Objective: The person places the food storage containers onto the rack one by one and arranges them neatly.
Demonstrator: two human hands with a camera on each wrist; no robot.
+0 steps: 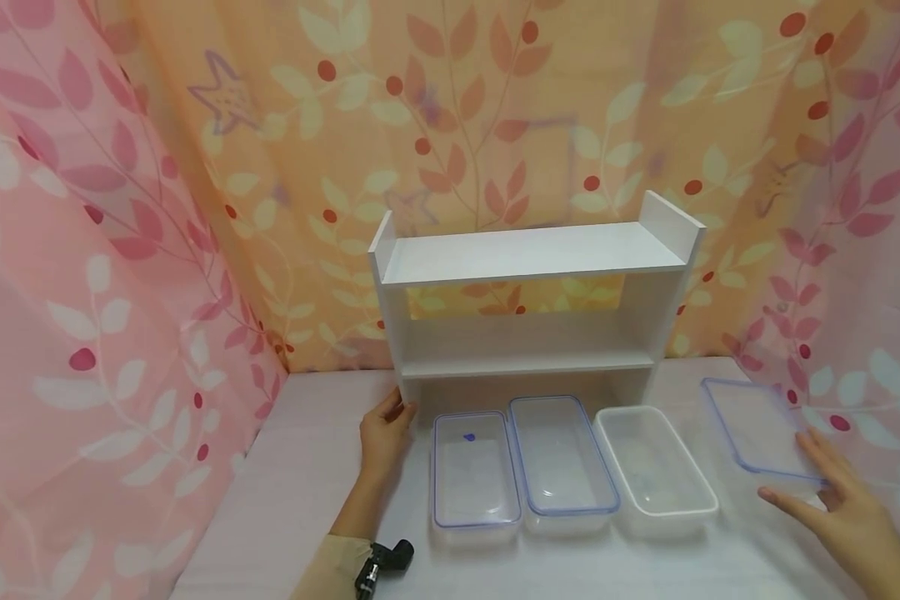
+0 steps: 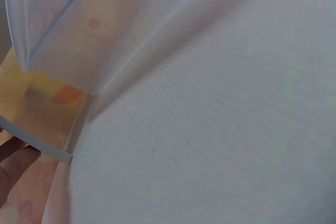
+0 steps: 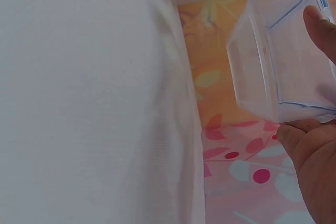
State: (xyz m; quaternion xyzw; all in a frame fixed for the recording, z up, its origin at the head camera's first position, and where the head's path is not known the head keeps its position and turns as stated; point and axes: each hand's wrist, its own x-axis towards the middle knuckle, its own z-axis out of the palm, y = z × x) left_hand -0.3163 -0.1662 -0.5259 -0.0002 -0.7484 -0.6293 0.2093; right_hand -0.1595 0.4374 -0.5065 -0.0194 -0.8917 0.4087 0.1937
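My left hand [image 1: 386, 440] grips the lower left side panel of a white shelf unit [image 1: 528, 364]; in the left wrist view its fingers [image 2: 20, 163] lie against the panel's edge [image 2: 39, 144]. On the right, my right hand [image 1: 843, 504] holds a clear food container with a blue-edged lid [image 1: 757, 425] by its near right end. The right wrist view shows the thumb [image 3: 319, 27] on one side of this container [image 3: 252, 61] and the fingers on another. Whether its base touches the table cannot be made out.
Before the shelf stand a blue-rimmed container [image 1: 476, 471] with a small blue mark, a second blue-rimmed container [image 1: 564, 454] and a white-rimmed one [image 1: 656, 462], side by side. A pale cloth covers the table [image 1: 292, 483]. Patterned curtains [image 1: 472, 108] enclose the back and sides.
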